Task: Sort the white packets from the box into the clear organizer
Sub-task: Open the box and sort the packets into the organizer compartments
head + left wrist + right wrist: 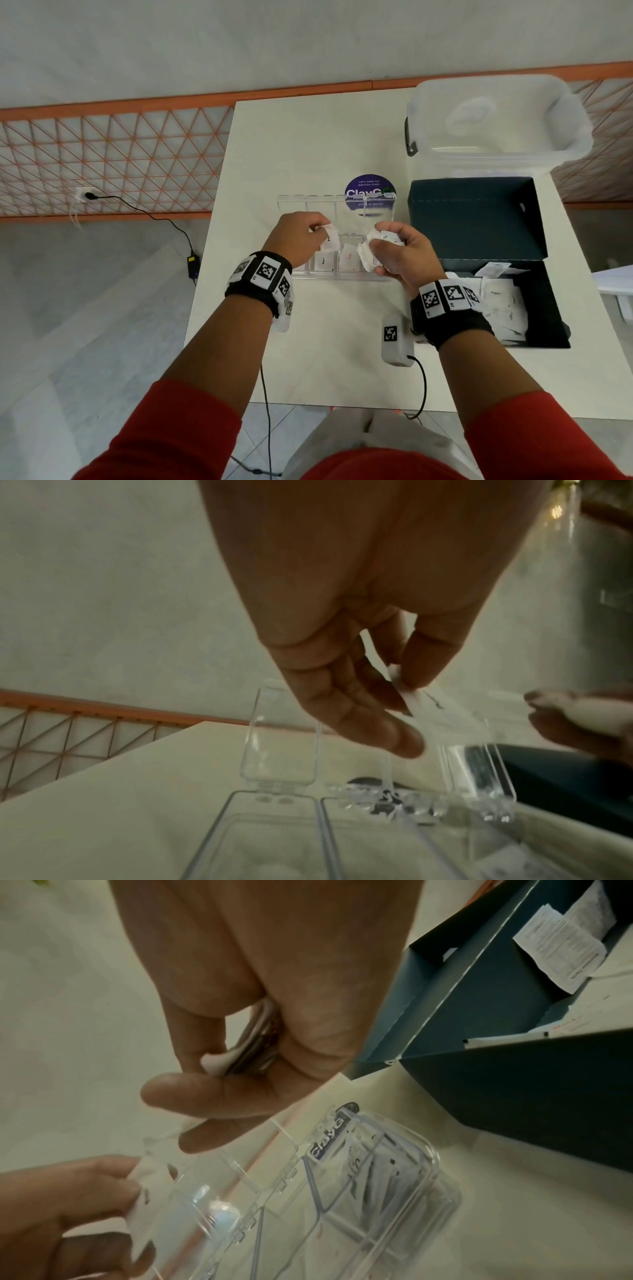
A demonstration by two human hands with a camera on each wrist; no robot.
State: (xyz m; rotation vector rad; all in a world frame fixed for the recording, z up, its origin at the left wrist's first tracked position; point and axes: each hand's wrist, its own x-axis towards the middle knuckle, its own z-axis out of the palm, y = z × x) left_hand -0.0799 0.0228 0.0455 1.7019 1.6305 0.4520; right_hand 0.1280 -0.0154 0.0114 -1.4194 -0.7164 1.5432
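The clear organizer (342, 275) lies on the white table (308, 144) with its lids (308, 205) raised. White packets (349, 257) sit in some of its near compartments. My left hand (301, 236) pinches one white packet (330, 236) above the organizer; the left wrist view shows that packet (441, 715) between thumb and fingers. My right hand (394, 253) grips a bunch of white packets (373, 246) over the organizer's right end, seen as stacked edges (246, 1047) in the right wrist view. The dark box (551, 308) at right holds several more packets (503, 305).
A clear lidded bin (493, 120) stands at the back right of the table. A round purple sticker (370, 188) lies behind the organizer. A small white device (395, 339) with a cable lies near the table's front edge. Orange mesh fencing (113, 161) runs along the left.
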